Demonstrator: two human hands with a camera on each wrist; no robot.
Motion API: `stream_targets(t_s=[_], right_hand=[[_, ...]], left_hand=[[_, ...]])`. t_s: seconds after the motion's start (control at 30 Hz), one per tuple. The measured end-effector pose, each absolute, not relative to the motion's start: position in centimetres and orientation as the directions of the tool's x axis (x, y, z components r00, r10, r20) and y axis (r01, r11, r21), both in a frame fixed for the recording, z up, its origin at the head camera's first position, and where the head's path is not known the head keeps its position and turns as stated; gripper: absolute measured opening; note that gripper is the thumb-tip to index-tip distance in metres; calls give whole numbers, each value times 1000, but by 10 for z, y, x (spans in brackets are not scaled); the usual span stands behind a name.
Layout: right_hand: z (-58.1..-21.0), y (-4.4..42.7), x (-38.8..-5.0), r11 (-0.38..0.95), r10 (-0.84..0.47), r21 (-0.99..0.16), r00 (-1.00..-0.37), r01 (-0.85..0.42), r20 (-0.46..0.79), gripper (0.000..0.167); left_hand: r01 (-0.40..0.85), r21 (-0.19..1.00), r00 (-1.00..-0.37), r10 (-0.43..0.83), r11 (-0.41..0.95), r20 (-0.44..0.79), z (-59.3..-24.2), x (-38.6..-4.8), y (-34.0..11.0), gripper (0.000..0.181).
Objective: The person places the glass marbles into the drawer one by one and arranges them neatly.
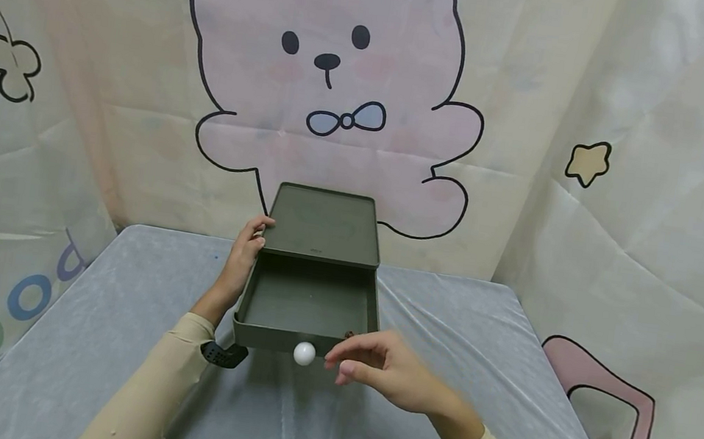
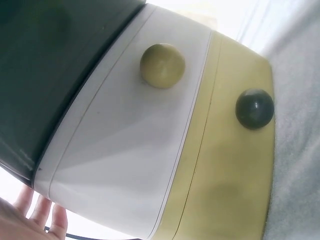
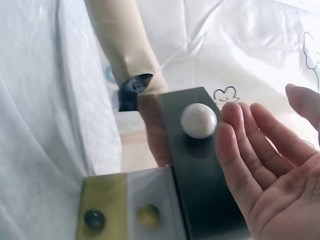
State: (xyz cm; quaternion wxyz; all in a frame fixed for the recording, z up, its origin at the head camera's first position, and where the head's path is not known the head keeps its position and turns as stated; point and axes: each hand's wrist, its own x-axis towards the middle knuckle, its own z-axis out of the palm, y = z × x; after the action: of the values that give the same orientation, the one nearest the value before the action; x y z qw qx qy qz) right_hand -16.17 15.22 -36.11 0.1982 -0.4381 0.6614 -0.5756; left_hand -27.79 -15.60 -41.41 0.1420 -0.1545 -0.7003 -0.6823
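A small drawer cabinet (image 1: 325,223) with a dark green top stands on the table, its green top drawer (image 1: 269,338) pulled far out. A round white knob (image 1: 304,353) sits on that drawer's front. My left hand (image 1: 243,261) rests against the cabinet's left side, fingers fairly straight. My right hand (image 1: 395,373) hovers by the drawer's front right corner, beside the knob, fingers loosely bent and holding nothing. A tiny brown thing (image 1: 349,335) shows at that corner, too small to identify. Below, the white drawer (image 2: 120,125) and the yellow drawer (image 2: 220,150) appear closed.
A grey-blue cloth (image 1: 461,352) covers the table. Behind it hangs a curtain (image 1: 505,121) printed with a pink bear. The white drawer bears a yellow knob (image 2: 162,66), the yellow one a dark green knob (image 2: 255,109).
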Motion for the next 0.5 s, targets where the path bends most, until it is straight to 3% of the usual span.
stream_targets(t_s=[0.5], right_hand=[[-383, 145, -156, 10, -815, -966, -562, -259, 142, 33]], left_hand=[[401, 915, -916, 27, 32, 401, -413, -277, -157, 46]])
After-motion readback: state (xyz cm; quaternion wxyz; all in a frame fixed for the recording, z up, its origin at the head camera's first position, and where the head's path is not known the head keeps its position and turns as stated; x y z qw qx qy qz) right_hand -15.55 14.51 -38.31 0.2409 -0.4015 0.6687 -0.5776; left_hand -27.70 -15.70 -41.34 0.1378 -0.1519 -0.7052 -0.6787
